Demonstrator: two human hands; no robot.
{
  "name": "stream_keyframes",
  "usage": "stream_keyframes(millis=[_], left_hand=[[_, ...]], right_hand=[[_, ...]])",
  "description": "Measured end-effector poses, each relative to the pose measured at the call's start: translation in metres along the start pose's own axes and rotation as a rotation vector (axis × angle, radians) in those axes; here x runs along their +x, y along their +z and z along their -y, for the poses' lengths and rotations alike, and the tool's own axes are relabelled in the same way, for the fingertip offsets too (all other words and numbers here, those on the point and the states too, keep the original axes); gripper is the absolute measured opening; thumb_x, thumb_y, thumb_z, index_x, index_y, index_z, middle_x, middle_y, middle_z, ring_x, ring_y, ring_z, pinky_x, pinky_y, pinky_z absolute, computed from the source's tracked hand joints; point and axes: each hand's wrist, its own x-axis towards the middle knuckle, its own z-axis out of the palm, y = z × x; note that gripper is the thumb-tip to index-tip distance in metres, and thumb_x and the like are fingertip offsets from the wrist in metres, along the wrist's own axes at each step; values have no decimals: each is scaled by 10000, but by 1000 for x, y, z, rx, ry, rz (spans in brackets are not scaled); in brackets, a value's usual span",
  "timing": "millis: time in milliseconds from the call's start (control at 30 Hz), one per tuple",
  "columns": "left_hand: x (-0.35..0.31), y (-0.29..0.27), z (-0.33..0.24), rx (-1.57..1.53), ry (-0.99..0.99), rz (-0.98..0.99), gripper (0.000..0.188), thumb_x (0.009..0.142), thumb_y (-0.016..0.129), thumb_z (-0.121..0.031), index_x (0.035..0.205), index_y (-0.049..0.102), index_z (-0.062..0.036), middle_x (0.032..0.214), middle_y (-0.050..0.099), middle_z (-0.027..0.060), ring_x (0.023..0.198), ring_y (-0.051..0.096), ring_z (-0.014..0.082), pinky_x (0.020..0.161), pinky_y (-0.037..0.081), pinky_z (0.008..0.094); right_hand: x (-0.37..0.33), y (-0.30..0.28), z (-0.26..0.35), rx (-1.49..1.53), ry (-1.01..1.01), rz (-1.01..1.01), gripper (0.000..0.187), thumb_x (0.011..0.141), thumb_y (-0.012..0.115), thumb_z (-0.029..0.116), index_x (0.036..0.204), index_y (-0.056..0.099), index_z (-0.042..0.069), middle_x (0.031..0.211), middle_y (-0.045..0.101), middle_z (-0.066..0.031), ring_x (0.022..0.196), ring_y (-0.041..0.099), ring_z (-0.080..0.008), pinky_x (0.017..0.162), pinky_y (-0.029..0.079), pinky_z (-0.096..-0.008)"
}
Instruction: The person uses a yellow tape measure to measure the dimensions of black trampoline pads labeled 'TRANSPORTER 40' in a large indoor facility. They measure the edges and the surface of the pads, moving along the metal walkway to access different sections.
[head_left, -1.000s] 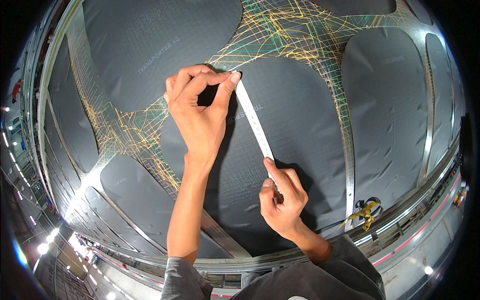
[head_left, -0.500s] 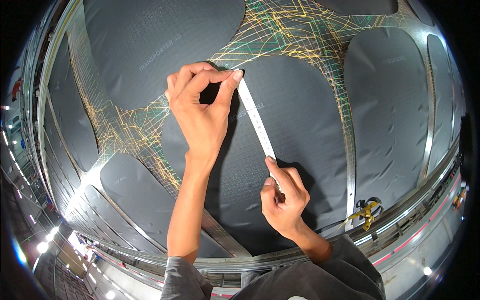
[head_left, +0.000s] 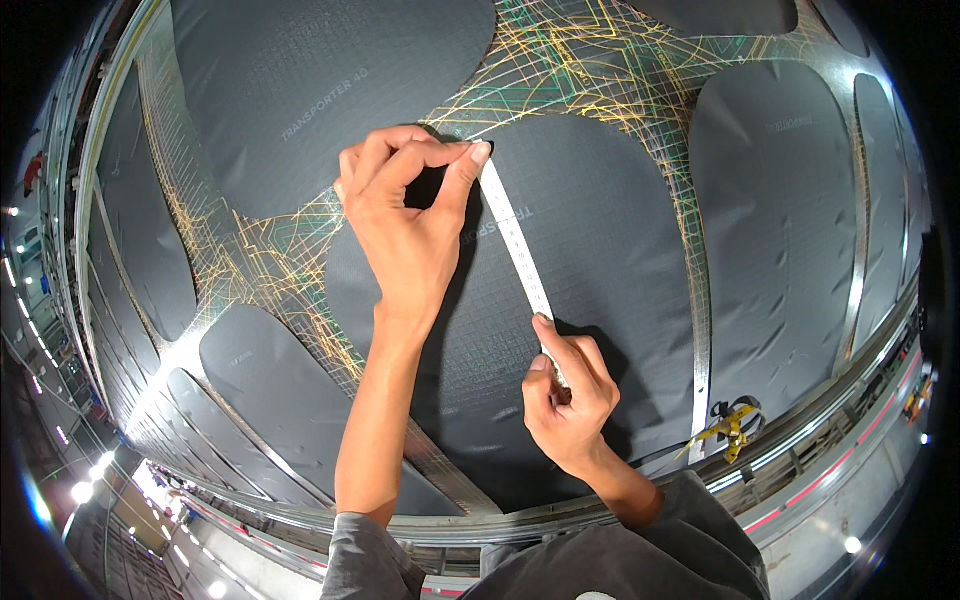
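Note:
Between my hands a white measuring tape (head_left: 516, 240) with printed marks runs taut and slanting over a dark grey sheet panel (head_left: 610, 230). My left hand (head_left: 410, 210) pinches its far end between thumb and forefinger, near the panel's rounded far edge; a small black tip shows there. The near stretch is gripped by my right hand (head_left: 570, 400), its forefinger lying along the tape and its other fingers curled. The tape's near end is hidden under that hand.
More dark grey panels (head_left: 780, 220) lie around on the large surface, with yellow and green lined netting-like strips (head_left: 600, 60) between them. A yellow and black bundle of straps (head_left: 733, 430) lies by the near right edge, beside a metal rail (head_left: 800, 440).
Both hands keep their hold on the measuring tape. The view has shifted very slightly; otherwise nothing has visibly moved.

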Motion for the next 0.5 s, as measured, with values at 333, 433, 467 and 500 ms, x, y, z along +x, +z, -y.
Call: stream_keyframes(millis=[333,433,467,500], left_hand=[[0,-1,-1,-9,1,-16,156,773,897,-218,865,828,-112,918,693,20,936,568,196,887,427,360],[-1,-1,-1,-15,3,-23,153,771,897,-216,866,832,-116,915,688,15,932,560,192,884,423,360],[0,0,-1,-15,6,-21,153,771,897,-215,866,832,-116,914,687,13,931,557,190,884,421,360],[0,0,-1,-15,10,-19,153,770,897,-215,866,832,-116,912,686,11,930,554,188,884,419,360]], right_hand=[[-2,2,0,-20,-9,-26,563,755,627,-116,1301,696,4,841,606,-38,528,469,-61,422,348,-248],[-3,3,0,-24,-10,-30,562,756,626,-116,1301,694,1,837,600,-38,527,469,-59,419,348,-250],[-3,3,0,-25,-8,-32,561,757,626,-116,1302,694,0,834,598,-37,527,469,-58,419,348,-250],[-3,3,0,-28,-8,-31,562,756,626,-116,1302,694,0,831,595,-37,528,470,-58,419,348,-250]])
